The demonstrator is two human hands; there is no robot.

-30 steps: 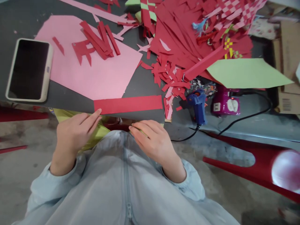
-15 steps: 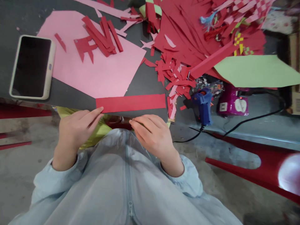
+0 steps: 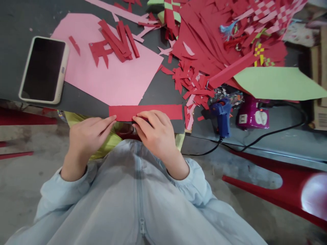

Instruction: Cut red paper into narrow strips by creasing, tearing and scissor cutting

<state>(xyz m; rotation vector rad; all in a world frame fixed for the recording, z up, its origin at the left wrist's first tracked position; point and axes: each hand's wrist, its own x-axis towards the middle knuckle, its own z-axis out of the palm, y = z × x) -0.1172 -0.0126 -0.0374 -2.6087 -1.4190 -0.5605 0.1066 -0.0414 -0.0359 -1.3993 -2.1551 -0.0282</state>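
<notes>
A long red paper strip (image 3: 163,111) lies flat along the table's front edge. My left hand (image 3: 89,136) is closed at its lower left corner, with fingertips pressed together on the paper. Partway along the strip's near edge, my right hand (image 3: 157,134) pinches with thumb and forefinger and covers part of the paper. The undersides of both pinches are hidden. Just beyond the strip is a large pink paper sheet (image 3: 112,80), with cut red paper pieces (image 3: 116,42) on it.
A phone (image 3: 43,69) lies at left. On the right are a blue glue gun (image 3: 221,115), a purple power adapter (image 3: 252,114) with a black cord, a green sheet (image 3: 276,83) and heaped red scraps (image 3: 194,81). Red stools (image 3: 281,190) stand below the table's edge.
My right hand has moved left and up from below the strip onto its near edge. My left hand stays at the left corner. The whole view has shifted slightly.
</notes>
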